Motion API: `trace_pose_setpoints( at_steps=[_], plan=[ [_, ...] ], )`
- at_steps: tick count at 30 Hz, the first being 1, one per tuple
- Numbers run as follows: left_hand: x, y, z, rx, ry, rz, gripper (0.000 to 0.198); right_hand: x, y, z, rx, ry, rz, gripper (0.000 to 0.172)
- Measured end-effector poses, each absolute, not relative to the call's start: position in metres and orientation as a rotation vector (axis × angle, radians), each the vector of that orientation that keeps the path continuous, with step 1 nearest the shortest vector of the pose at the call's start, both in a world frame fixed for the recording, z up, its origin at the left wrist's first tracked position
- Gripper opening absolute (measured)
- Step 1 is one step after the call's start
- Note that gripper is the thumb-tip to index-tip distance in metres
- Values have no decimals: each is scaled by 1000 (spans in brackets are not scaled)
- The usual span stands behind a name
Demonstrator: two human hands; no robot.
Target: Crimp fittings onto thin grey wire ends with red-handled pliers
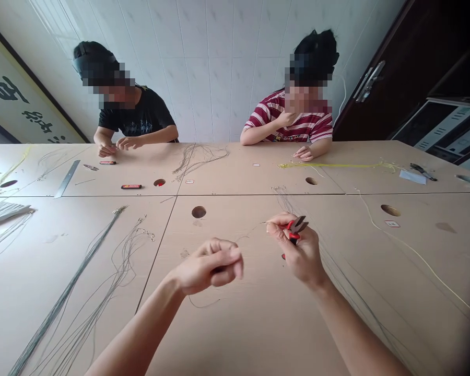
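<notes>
My right hand (297,250) is closed around small cutting pliers (296,225) with red handles, their jaws pointing up and to the right. Between its thumb and index finger I also pinch the end of a thin cord (254,227), which runs left toward my other hand. My left hand (211,265) hovers over the table with curled fingers, slightly blurred. What lies between those fingers is hidden. A loose curved piece of cord (204,306) shows below it.
Grey cord bundles (78,271) lie at left, more grey cords (284,193) beyond my right hand. A yellow bundle (337,165), a box cutter (131,186), a steel ruler (67,178) and table holes (199,212) are farther off. Two people (137,117) sit opposite.
</notes>
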State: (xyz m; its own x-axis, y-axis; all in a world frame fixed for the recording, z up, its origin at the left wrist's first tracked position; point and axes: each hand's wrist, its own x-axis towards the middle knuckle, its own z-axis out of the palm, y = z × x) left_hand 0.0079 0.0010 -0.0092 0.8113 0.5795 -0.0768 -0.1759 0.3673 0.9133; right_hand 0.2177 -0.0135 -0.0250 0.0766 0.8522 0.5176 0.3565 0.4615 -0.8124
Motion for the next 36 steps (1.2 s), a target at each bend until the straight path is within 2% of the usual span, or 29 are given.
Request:
trace_pose_setpoints(
  at_steps=[4, 7, 9, 12, 15, 18, 23, 27, 30, 36],
  plan=[
    [-5, -8, -1, 888, -16, 547, 52, 213, -12, -27, -1109, -1481, 557, 19],
    [2, -13, 21, 834, -289, 638, 53, 206, -15, -29, -1098, -1475, 594, 18],
    [10, -15, 42, 836, -200, 918, 42, 201, -18, -31, -1083, -1469, 603, 16],
    [18, -15, 70, 854, 186, 1516, 31, 196, -24, -34, -1052, -1469, 543, 12],
    [14, -5, 82, 902, 335, 1877, 41, 195, -28, -35, -1004, -1482, 431, 11],
    [8, 19, 74, 901, 364, 1951, 50, 195, -31, -33, -959, -1498, 326, 13],
    [22, 55, 28, 834, 488, 1812, 51, 197, -33, -27, -885, -1531, 259, 19],
    [36, 34, -6, 1086, 625, 1007, 49, 200, -33, -27, -895, -1511, 269, 18],
    [30, 3, -11, 1165, 516, 594, 57, 203, -31, -28, -944, -1484, 291, 15],
    [10, -28, 0, 848, 137, 401, 49, 202, -30, -28, -1023, -1402, 360, 13]
  ],
)
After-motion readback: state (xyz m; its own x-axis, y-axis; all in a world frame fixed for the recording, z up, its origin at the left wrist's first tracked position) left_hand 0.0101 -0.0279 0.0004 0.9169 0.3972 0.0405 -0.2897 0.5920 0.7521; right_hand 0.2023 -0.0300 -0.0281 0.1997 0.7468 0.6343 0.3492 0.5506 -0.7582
